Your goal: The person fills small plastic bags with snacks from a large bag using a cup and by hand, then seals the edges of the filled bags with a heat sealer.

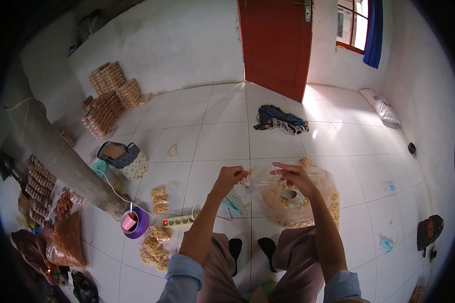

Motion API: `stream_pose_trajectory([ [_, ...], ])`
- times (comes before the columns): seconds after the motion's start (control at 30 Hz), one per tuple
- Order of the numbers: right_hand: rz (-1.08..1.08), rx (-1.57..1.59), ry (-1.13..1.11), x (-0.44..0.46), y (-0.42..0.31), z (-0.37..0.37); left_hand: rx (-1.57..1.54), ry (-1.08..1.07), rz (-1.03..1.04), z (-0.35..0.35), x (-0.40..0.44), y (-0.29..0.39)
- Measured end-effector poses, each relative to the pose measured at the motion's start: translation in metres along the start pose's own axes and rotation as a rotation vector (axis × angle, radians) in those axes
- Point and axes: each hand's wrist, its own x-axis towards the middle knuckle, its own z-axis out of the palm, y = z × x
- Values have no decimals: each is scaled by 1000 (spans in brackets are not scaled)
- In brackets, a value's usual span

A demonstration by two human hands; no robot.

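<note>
My left hand (pixel 231 178) is closed, its fingertips pinching a small piece of clear plastic (pixel 248 186) that looks like a thin bag. Facing it, my right hand (pixel 294 177) has its fingers stretched out and apart, with a thin clear edge near the fingertips; whether they touch it I cannot tell. Below my right hand lies a large clear plastic bag (pixel 316 184) with pale yellow snack pieces (pixel 334 204) in it. On the floor under my left hand is a light-blue tool (pixel 232 206), its kind unclear, partly behind my forearm.
Left of me are a power strip (pixel 179 220), a filled snack bag (pixel 160 201), a snack pile (pixel 155 248) and a purple bowl (pixel 142 222) beside a pillar (pixel 71 156). Stacked packs (pixel 102 113) stand by the wall. Cloth (pixel 280 120) lies before the red door (pixel 275 45).
</note>
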Motion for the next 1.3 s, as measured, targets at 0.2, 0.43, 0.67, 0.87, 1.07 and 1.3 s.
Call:
stream_pose_trajectory([
  [0.2, 5, -15, 0, -1, -2, 1, 168, 22, 233, -7, -6, 0],
  [0.43, 27, -61, 10, 0, 3, -4, 635, 165, 394, -3, -6, 9],
  [0.67, -39, -48, -26, -6, 26, -4, 906, 125, 655, 67, 5, 25],
  [0.87, -43, -88, 96, -2, 52, -16, 843, 95, 565, 100, 28, 8],
  [1.07, -71, -225, 251, -20, 60, -41, 772, 63, 608, 133, 53, 2],
  [1.3, 38, -503, 585, -27, 118, -130, 407, -157, 289, 157, 104, -41],
])
